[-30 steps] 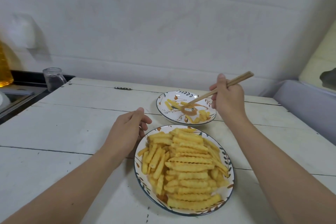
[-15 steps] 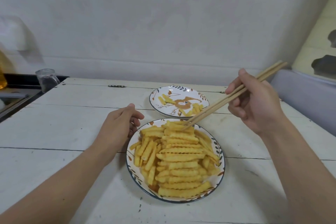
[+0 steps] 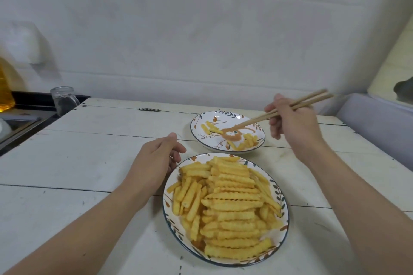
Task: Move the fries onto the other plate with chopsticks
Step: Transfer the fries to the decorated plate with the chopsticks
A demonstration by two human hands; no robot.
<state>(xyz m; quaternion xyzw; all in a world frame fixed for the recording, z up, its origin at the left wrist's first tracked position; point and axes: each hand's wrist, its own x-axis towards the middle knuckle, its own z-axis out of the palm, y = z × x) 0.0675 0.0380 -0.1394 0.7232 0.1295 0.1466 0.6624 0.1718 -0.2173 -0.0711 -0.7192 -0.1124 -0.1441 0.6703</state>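
A heap of crinkle-cut fries [image 3: 228, 205] fills the near patterned plate [image 3: 282, 196]. Behind it stands a smaller plate [image 3: 223, 116] with several fries [image 3: 212, 128] scattered on it. My right hand [image 3: 292, 123] grips a pair of wooden chopsticks [image 3: 263, 116]; their tips reach down over the middle of the far plate, beside a fry lying there. My left hand [image 3: 154, 161] rests on the table at the near plate's left rim, fingers loosely curled and holding nothing.
The white plank table [image 3: 89, 163] carries both plates. At its far left corner stands a glass jar [image 3: 62, 100], by a dark counter [image 3: 20, 116] with a yellow bottle [image 3: 5, 87]. A grey surface [image 3: 377, 123] borders the right. A white wall is behind.
My right hand has carried the chopsticks from the near plate's far edge over to the far plate, where the tips now point down. The left hand stays by the near plate.
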